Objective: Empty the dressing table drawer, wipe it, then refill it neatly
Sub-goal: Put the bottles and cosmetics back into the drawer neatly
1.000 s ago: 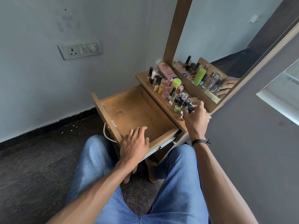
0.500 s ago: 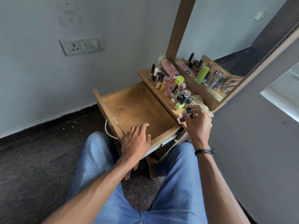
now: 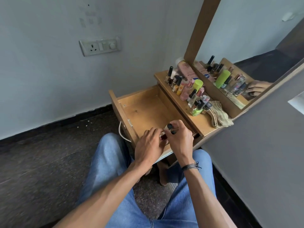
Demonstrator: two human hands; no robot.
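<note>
Wooden drawer (image 3: 148, 111) stands pulled out from the table (image 3: 203, 124), its bare bottom showing nothing inside. Both hands now meet above its near front corner. A second ago the right hand (image 3: 181, 139) was up at the table top, reaching into the end of the row of cosmetic bottles (image 3: 189, 91); it has since come down and across to the drawer, fingers curled round two small black-capped bottles (image 3: 169, 126). The left hand (image 3: 148, 148), which lay flat on the drawer's front edge before, has lifted and turned toward the right one, and its fingertips pinch a small red bottle (image 3: 163, 137) held between the two hands. Whether the right thumb also touches that red bottle I cannot tell.

On the table the remaining bottles stand upright in a crowded row along the mirror (image 3: 250, 46), with a pink tube lying behind them and a green-capped one in the middle. A striped cloth (image 3: 221, 116) lies crumpled just beside the near end of the row. The person sits on the dark floor (image 3: 41, 153) in blue jeans (image 3: 108, 162), a dark band on the right wrist.
</note>
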